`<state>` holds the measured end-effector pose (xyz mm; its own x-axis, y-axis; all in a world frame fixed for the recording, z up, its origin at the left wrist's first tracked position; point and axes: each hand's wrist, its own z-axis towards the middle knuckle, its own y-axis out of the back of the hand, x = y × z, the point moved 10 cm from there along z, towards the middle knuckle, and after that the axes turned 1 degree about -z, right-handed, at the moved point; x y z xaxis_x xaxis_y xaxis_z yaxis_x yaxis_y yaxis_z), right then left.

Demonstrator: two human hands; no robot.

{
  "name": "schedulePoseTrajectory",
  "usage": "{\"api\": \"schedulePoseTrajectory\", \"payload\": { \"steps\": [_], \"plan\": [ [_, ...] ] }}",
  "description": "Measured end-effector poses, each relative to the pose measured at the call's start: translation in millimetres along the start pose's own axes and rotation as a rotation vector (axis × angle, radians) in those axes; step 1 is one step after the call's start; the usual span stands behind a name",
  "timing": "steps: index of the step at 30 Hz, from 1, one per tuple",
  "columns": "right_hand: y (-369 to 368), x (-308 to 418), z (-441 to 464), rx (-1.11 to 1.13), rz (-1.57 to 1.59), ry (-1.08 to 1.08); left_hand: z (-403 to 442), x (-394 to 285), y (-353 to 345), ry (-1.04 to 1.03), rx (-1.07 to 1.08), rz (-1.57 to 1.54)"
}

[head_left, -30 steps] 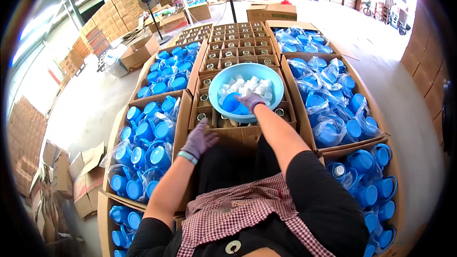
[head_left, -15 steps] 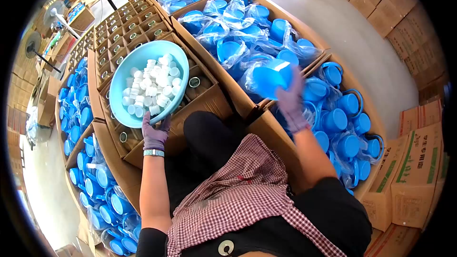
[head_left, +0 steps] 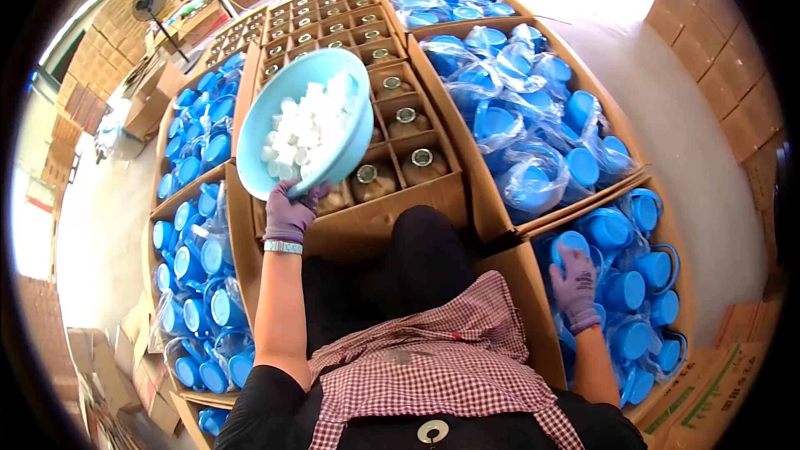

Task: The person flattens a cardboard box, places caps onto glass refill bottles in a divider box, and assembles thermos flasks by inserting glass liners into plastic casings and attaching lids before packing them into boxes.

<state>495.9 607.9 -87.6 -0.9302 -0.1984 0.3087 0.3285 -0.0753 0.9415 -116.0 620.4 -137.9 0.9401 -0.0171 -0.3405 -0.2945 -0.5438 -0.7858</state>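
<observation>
My gloved left hand [head_left: 290, 212] grips the near rim of a light blue basin [head_left: 360, 135], which is tilted and holds many small white plastic caps [head_left: 307, 129]. Under and beside the basin are clear glass bottles [head_left: 406, 119] standing in a divided carton [head_left: 417, 192]. My gloved right hand [head_left: 575, 287] is down in the carton at the right, its fingers around a blue plastic cup [head_left: 571, 243]. Other blue cups with loop handles [head_left: 623, 290] lie around that hand, some in clear plastic film.
A large carton [head_left: 492, 225] of film-wrapped blue cups stands ahead on the right, with another behind it. More cartons of blue cups [head_left: 193, 262] line the left. Fans [head_left: 150, 2] stand at the far left. Stacked boxes [head_left: 708, 58] rise at the right.
My right hand has moved down and toward me with a blue cup, from above the large carton into the right one. The basin is tilted more, and the view has turned.
</observation>
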Motion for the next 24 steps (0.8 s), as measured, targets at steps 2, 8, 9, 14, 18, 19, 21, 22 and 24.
{"api": "schedulePoseTrajectory", "payload": {
  "steps": [2,8,9,14,18,19,21,22,24],
  "plan": [
    [14,13,6,-0.099,0.053,-0.013,-7,-35,-23,-0.072,0.016,0.005],
    [-9,139,59,-0.087,0.579,0.150,-22,-150,14,-0.442,-0.189,0.254],
    [-37,160,74,0.054,0.877,0.034,-49,-153,4,-0.507,-0.164,0.373],
    [-106,341,169,0.383,1.470,0.010,-102,-163,21,-0.526,-0.204,0.551],
    [-236,452,169,0.801,1.712,-0.203,-141,-137,3,-0.351,-0.295,0.556],
    [-278,456,170,0.644,1.705,-0.275,-149,-141,-2,-0.369,-0.340,0.641],
    [-245,458,124,0.674,1.777,-0.620,-161,-160,-21,-0.566,-0.398,0.960],
    [-253,458,103,0.719,1.748,-0.698,-150,-192,-20,-0.861,-0.221,1.047],
    [-240,468,59,0.802,1.897,-0.908,-167,-190,-60,-0.779,-0.270,1.212]
  ]
}}
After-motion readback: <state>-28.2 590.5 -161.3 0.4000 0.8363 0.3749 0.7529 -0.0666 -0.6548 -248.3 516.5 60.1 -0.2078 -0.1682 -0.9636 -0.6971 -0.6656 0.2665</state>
